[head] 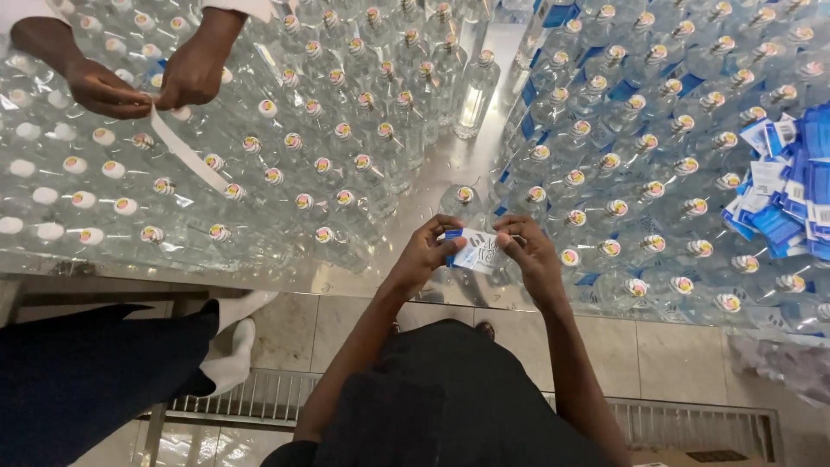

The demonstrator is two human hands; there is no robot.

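**A:** So we've got a small blue-and-white label (475,251) pinched between both hands, left hand (430,251) on its blue end, right hand (529,252) on the white end, held just above the near edge of the shiny metal surface (450,160).

**B:** Yep, and one clear bottle (463,201) stands right behind the label, on its own in the gap. We're boxed in: a big block of capped clear bottles (328,147) on one side, another block of bottles already wearing blue labels (657,156) on the other.

**A:** Far right there's a loose heap of blue-and-white labels (791,186) lying on top of the bottles, cut off by the edge.

**B:** Top left, another person's hands (147,82) are gripping a long white strip (186,151) over the bottles. Their dark trouser leg (86,372) and white shoes (232,342) show below.

**A:** The label's print is too blurry for us to make out. Tiled floor and a drain grate (251,398) sit below.
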